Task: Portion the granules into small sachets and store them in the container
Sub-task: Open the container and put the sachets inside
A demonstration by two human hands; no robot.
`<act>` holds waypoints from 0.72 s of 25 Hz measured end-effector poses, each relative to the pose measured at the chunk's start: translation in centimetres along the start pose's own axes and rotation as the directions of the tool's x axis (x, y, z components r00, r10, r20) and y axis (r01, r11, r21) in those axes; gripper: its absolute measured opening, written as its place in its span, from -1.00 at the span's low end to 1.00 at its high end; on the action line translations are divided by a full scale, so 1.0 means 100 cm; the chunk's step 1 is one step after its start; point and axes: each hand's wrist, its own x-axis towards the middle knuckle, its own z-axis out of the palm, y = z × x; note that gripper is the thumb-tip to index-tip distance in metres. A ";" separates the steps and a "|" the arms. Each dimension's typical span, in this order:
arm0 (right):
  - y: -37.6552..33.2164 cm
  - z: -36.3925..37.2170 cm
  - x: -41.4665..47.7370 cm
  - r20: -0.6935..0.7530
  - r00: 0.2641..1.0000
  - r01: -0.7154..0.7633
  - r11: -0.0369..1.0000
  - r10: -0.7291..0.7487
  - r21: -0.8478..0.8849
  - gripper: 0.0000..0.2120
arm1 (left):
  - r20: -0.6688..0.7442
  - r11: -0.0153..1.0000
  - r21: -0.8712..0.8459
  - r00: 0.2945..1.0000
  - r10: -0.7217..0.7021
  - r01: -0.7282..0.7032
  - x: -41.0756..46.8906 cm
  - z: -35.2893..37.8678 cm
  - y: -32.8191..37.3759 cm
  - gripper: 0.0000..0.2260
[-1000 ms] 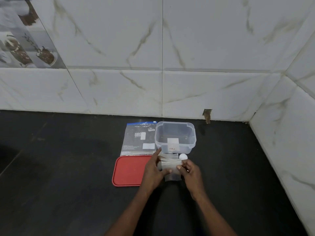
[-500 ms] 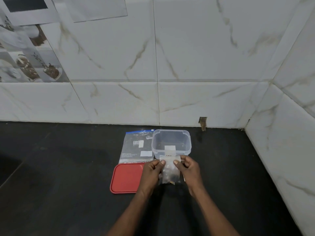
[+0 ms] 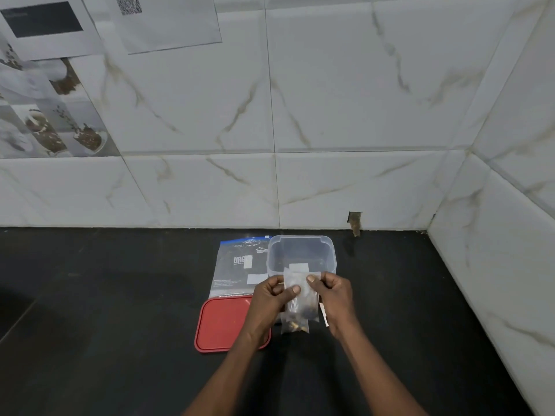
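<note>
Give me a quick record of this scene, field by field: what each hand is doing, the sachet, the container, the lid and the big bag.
left hand: pinching the sachet's upper left edge
right hand: pinching the sachet's upper right edge
sachet: clear, held upright above the counter, brown granules at the bottom
container: clear plastic, open, just behind the sachet
lid: red, flat on the counter, left of the sachet
big bag: zip bag lying flat, left of the container

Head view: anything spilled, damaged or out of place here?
No spill shows. One oddity: a chipped notch in the wall tile at the counter edge, behind the open container. Both hands hold the sachet upright.
</note>
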 end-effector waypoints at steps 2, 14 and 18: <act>-0.006 0.003 0.013 -0.052 0.999 -0.011 1.000 0.011 0.004 -0.86 | 0.052 0.996 0.082 0.997 -0.048 0.043 0.005 0.000 0.004 -0.88; -0.023 -0.019 0.087 -0.208 0.978 -0.144 0.663 -0.018 -0.734 -0.54 | -0.182 0.826 0.273 0.869 -0.460 0.494 0.167 0.039 0.020 -0.88; -0.015 -0.025 0.093 -0.192 0.981 -0.149 0.657 0.007 -0.739 -0.63 | -0.205 0.573 0.649 0.840 -0.503 0.501 0.189 0.047 -0.008 -0.78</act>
